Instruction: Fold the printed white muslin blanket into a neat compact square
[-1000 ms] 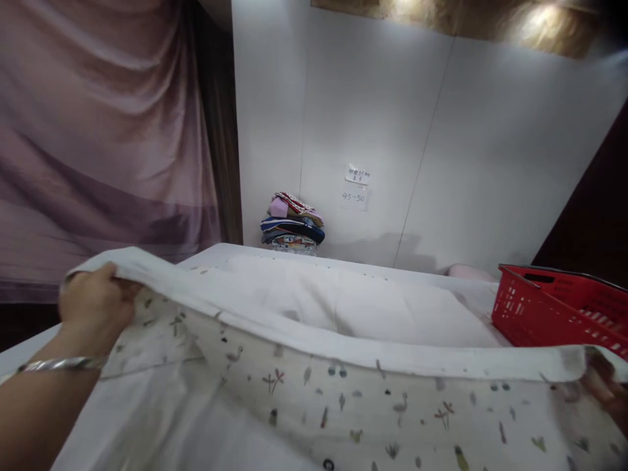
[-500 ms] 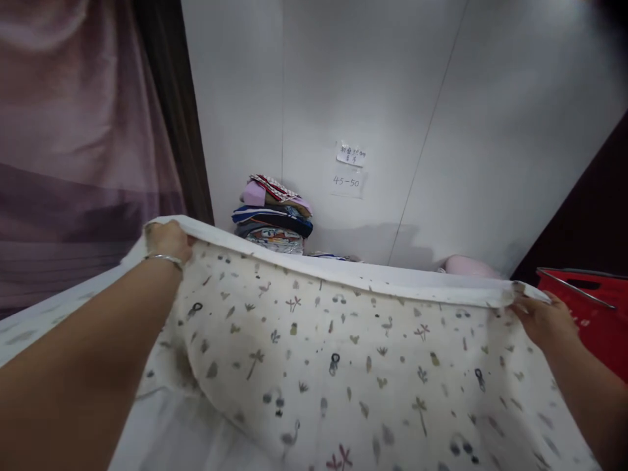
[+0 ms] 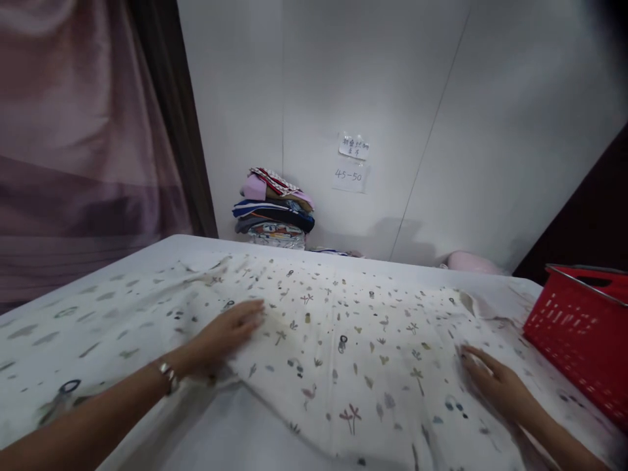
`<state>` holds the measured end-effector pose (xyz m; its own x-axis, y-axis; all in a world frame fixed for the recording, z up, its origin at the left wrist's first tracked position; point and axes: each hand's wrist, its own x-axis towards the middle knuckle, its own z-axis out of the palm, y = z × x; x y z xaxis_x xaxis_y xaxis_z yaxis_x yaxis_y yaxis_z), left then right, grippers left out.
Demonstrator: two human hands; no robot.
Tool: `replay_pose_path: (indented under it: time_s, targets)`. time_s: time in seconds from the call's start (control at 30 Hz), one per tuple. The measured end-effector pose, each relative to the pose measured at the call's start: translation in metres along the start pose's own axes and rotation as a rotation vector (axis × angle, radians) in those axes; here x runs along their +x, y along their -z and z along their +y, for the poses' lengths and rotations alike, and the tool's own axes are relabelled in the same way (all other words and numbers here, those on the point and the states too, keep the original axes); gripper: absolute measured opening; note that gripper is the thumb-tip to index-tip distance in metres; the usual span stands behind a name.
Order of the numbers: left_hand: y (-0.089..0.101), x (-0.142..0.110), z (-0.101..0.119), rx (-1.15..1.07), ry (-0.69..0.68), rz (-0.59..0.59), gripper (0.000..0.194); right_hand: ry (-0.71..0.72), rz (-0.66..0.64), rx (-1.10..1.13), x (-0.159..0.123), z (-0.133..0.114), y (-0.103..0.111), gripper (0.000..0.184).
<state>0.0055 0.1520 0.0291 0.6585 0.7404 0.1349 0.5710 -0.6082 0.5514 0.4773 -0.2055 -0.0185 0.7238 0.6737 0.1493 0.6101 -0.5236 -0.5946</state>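
Observation:
A cream cloth [image 3: 338, 360] printed with small palms, flamingos and leaves lies spread over the white table [image 3: 275, 435], with creases at its left and right. My left hand [image 3: 226, 337], a silver bracelet at its wrist, is over the left part of the cloth. Its fingers stretch to the right, slightly blurred, and hold nothing. On the right side, my right hand [image 3: 495, 383] rests on or just above the fabric with its fingers extended and no grip. Whether either palm presses on the cloth, I cannot tell.
A red plastic basket [image 3: 579, 340] with a metal handle stands at the right. Behind the table's far edge are a stack of folded fabrics [image 3: 275, 212] and a pink item [image 3: 471, 261]. Paper notes [image 3: 350, 163] hang on the wall, and a pink curtain [image 3: 78, 144] is at the left.
Both hands held the cloth's far edge raised; they have let go and come back toward me. The cloth has dropped flat onto the table.

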Motion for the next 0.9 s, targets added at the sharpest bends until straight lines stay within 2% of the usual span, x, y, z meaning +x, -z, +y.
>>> replay_pose_path:
  time_s: [0.07,0.17,0.27,0.37,0.43,0.53,0.67,0.8,0.9]
  targets:
    - [-0.003,-0.042,0.003,0.063,-0.155,-0.143,0.050,0.079,-0.102,0.006,-0.038,0.010,0.002,0.051]
    - [-0.003,-0.084,0.002,0.158,-0.194,-0.240,0.058,0.227,-0.162,-0.065,-0.084,0.038,0.004,0.053]
    - [-0.006,-0.094,-0.003,0.242,-0.125,-0.152,0.060,0.302,-0.176,-0.093,-0.106,0.067,0.007,0.056]
    - [-0.013,-0.086,-0.004,0.335,-0.071,-0.009,0.064,0.340,-0.163,-0.107,-0.106,0.078,0.011,0.057]
    - [-0.015,-0.078,0.000,0.379,-0.036,0.007,0.063,0.357,-0.181,-0.136,-0.098,0.074,0.012,0.055]
    - [-0.009,-0.070,0.011,0.480,-0.012,0.006,0.047,0.361,-0.197,-0.201,-0.084,0.057,0.015,0.048]
    - [0.023,-0.078,0.026,0.576,0.005,0.035,0.031,0.303,-0.226,-0.259,-0.084,0.024,0.032,0.036]
    - [0.062,-0.122,0.022,0.610,-0.050,0.023,0.037,0.286,-0.409,-0.227,-0.126,-0.011,0.058,0.023]
    - [0.071,-0.172,-0.005,0.593,0.016,-0.002,0.047,0.267,-0.539,-0.158,-0.174,-0.028,0.061,0.017]
